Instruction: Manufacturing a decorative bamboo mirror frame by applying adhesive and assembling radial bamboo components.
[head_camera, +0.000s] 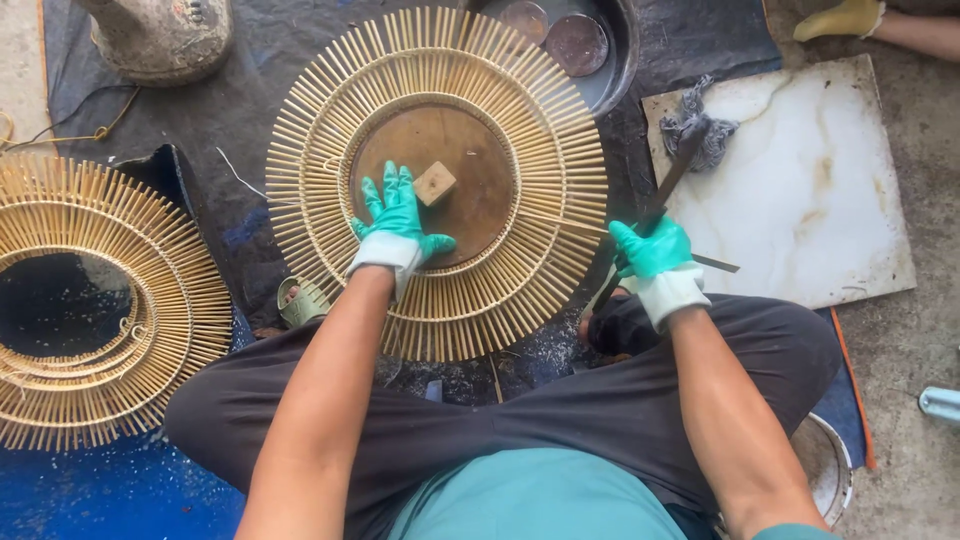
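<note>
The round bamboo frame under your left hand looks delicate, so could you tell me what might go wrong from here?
The blade in the right hand sits close to the frame's thin sticks and could nick or snap one. The left hand presses only on the wooden disc, so the frame might spin or slide.

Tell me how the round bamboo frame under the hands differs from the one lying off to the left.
The middle frame has a brown disc filling its centre with a small block on it; the left frame has an open centre showing dark ground. The middle frame is wholly in view, the left frame is cut by the picture's edge. The left hand rests on the middle frame; nothing touches the left one. Both are rings of radiating bamboo sticks.
</note>
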